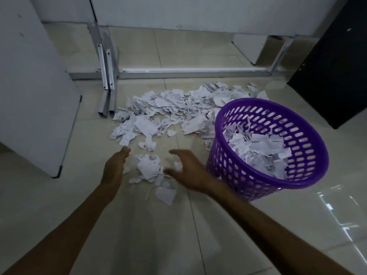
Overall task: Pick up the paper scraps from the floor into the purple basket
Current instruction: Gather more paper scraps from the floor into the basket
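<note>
A wide heap of white paper scraps [170, 108] covers the tiled floor ahead. A smaller cluster of scraps [149, 167] lies nearer, between my two hands. My left hand [115, 167] is open, edge-on, just left of that cluster. My right hand [184, 169] hovers on its right side with fingers loosely curved and holds nothing. The purple basket [234, 171] stands tilted on the right, partly filled with scraps [258, 149], right beside my right hand.
Grey metal table legs [108, 76] and a floor rail [194, 73] run behind the heap. A white panel [33, 92] stands at the left. A black cabinet [333, 66] is at the far right. Bare tiles lie under my forearms.
</note>
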Motion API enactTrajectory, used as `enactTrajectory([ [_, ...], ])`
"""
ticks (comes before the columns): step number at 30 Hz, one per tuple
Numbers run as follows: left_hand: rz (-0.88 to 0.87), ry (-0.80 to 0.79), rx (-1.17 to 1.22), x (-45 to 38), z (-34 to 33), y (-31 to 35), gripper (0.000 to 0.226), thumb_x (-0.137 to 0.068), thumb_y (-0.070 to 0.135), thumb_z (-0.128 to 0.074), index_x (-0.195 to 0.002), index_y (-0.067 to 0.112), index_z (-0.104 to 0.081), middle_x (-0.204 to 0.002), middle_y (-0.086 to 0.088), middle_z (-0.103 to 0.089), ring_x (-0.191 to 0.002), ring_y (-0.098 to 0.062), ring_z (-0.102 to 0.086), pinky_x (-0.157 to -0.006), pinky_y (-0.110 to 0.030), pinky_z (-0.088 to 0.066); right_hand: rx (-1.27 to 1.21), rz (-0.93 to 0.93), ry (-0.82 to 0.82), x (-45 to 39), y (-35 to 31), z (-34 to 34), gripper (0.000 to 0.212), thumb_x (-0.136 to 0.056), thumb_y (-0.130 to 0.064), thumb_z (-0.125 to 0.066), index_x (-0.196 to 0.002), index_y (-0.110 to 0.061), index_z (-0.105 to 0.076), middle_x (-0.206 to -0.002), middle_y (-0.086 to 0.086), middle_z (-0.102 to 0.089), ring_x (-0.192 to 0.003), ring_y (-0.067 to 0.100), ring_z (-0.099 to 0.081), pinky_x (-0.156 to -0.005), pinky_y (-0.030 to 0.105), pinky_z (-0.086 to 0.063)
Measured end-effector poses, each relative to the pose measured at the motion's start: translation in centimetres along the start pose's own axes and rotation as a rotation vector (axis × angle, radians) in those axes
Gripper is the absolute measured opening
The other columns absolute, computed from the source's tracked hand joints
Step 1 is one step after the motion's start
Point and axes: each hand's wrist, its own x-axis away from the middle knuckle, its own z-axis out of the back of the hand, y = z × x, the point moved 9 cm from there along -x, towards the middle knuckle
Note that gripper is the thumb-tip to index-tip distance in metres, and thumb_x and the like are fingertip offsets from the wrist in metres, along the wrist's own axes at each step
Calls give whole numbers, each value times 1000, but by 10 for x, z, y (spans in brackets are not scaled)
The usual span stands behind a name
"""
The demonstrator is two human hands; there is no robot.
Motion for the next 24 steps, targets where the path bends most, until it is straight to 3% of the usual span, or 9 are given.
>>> enactTrajectory([
  [3,-27,57,-71,-4,24,-30,30,-98,27,-53,-125,16,-61,-122,2,-61,-107,-17,-58,-92,-30,-45,159,-108,-155,2,54,-67,115,-73,-70,-69,-156,-39,4,-163,11,20,-151,28,11,-122,41,-8],
  [5,-52,47,-144,-7,30,-43,36,-94,23,-59,-130,19,-59,-126,4,-59,-116,-16,-55,-101,-33,-42,268,-64,-152,3,72,-84,129,-65,-78,-69,-151,-42,21,-157,11,35,-148,29,25,-123,45,1],
  [10,-153,-60,-289,-14,11,-45,48,-86,6,-66,-129,25,-59,-132,5,-57,-121,-13,-53,-100,-29,-42,366,19,-50,-14,83,-93,130,-64,-92,-52,-152,-33,25,-158,9,34,-146,28,31,-122,47,6],
  [14,-199,-166,-232,-19,-13,-44,59,-78,-5,-66,-131,17,-58,-132,5,-59,-120,-9,-56,-102,-29,-46,318,31,45,-40,73,-101,131,-63,-94,-47,-154,-29,20,-160,11,28,-146,32,30,-120,45,11],
  [17,-216,-229,-196,-20,-30,-41,62,-75,-16,-64,-129,16,-59,-123,7,-64,-110,-5,-63,-90,-18,-52,232,95,65,-60,55,-107,139,-57,-91,-57,-156,-23,13,-161,16,21,-148,33,22,-122,49,4],
  [19,-246,-220,-210,-23,-34,-39,64,-74,-17,-62,-129,16,-60,-121,8,-64,-108,-4,-63,-84,-13,-51,175,170,12,-70,37,-111,144,-54,-84,-69,-156,-25,14,-160,12,27,-149,28,21,-123,45,5],
  [24,-230,-162,-189,-39,-23,-41,63,-74,-14,-66,-127,21,-61,-122,8,-65,-113,-6,-61,-92,-21,-50,212,281,36,-96,14,-124,141,-51,-85,-69,-157,-33,7,-160,10,28,-150,30,18,-122,51,0],
])
